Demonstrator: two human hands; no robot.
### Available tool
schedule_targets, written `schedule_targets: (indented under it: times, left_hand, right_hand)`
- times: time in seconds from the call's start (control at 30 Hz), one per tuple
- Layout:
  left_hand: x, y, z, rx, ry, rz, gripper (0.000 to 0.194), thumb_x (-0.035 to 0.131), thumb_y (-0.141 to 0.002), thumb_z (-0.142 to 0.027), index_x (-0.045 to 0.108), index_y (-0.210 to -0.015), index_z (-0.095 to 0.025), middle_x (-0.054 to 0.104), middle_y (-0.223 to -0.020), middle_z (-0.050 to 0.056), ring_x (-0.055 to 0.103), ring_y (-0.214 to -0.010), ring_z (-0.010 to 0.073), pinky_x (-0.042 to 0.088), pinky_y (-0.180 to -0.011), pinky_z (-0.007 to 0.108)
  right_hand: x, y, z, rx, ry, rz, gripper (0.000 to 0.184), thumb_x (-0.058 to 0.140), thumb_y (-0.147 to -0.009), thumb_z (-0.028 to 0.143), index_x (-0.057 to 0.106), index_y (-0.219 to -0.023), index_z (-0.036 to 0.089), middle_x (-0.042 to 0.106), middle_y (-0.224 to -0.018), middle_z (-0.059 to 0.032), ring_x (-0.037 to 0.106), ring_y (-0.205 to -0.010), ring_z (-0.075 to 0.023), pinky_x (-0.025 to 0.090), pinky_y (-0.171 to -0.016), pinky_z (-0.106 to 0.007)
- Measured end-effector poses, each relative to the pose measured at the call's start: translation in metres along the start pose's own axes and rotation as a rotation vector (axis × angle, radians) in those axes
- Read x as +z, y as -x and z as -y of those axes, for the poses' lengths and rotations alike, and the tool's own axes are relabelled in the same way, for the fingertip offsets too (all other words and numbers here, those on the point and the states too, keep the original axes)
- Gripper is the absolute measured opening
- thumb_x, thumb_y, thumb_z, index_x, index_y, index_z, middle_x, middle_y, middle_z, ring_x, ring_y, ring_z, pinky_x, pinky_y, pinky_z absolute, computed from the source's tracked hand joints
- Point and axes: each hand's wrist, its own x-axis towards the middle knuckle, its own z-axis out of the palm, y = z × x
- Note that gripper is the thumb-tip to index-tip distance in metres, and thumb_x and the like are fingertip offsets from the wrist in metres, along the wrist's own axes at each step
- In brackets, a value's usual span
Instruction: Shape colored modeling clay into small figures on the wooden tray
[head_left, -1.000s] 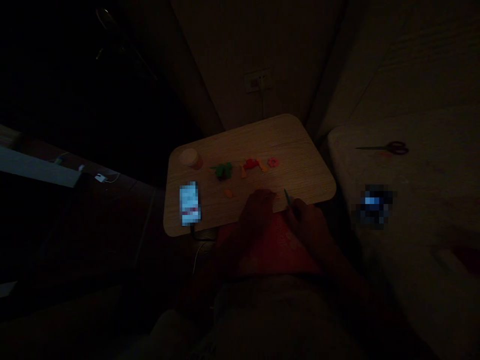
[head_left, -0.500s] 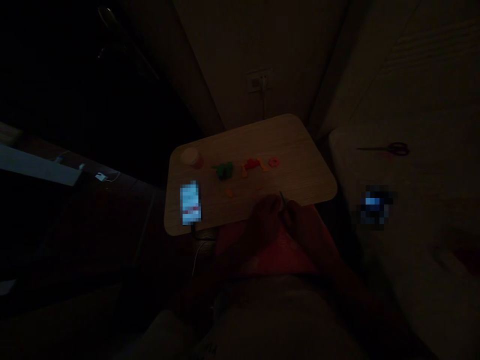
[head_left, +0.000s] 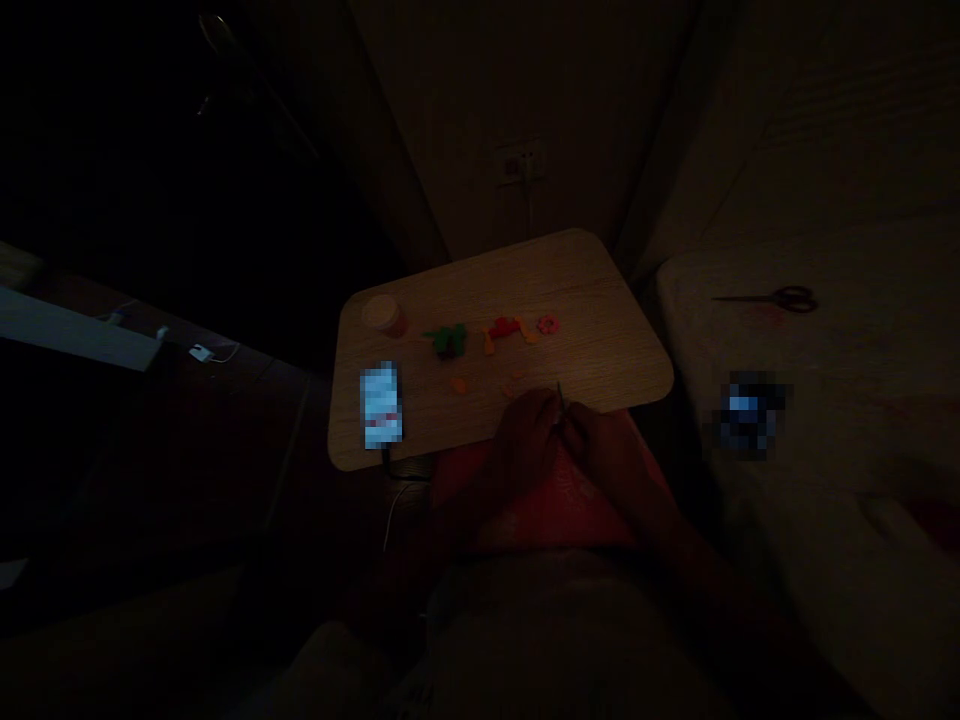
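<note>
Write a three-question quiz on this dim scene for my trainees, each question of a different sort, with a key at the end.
1. True or false: the scissors lie off the wooden table, to its right.
2. Which of these is closest to the lit phone?
A) the pink ring
B) the tub
C) the red piece
3. Fill in the blank with "near" or "far": the left hand and the right hand, with a slim tool between them, meet by the table's ____ edge, as the wearer sees it.

Key: 1 true; 2 B; 3 near
</note>
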Motion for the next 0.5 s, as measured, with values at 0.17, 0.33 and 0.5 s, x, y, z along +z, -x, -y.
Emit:
schedule_targets:
  times: [0.17, 0.33, 0.5]
  left_hand:
    - [0.003, 0.007, 0.002, -0.006, 0.013, -0.037, 0.049, 0.048, -0.1, -0.021, 0.047, -0.148, -0.014, 0.055, -0.146, 0.019, 0.052, -0.138, 0.0317, 0.047, -0.118, 0.055]
    - [0.003, 0.012, 0.002, -0.035, 0.013, -0.126, 0.052, 0.047, -0.1, -0.021, 0.042, -0.152, -0.016, 0.055, -0.148, 0.019, 0.051, -0.141, 0.0301, 0.047, -0.118, 0.054]
    - [0.002, 0.01, 0.002, -0.021, -0.053, -0.12, 0.052, 0.046, -0.101, -0.022, 0.041, -0.152, -0.015, 0.053, -0.149, 0.021, 0.05, -0.142, 0.0321, 0.045, -0.118, 0.056]
  right_hand:
    - [0.0, 0.003, -0.002, 0.031, 0.037, -0.021, 0.027, 0.048, -0.101, 0.029, 0.073, -0.103, 0.018, 0.079, -0.085, -0.0106, 0.069, -0.071, -0.0226, 0.032, -0.061, -0.031]
    - [-0.001, 0.008, 0.004, 0.101, 0.075, -0.044, 0.027, 0.048, -0.102, 0.029, 0.072, -0.103, 0.017, 0.078, -0.082, -0.0112, 0.067, -0.067, -0.0229, 0.029, -0.059, -0.032]
    - [0.001, 0.01, 0.008, 0.112, 0.089, -0.025, 0.027, 0.047, -0.103, 0.029, 0.071, -0.104, 0.017, 0.078, -0.083, -0.0114, 0.068, -0.068, -0.0228, 0.028, -0.059, -0.032]
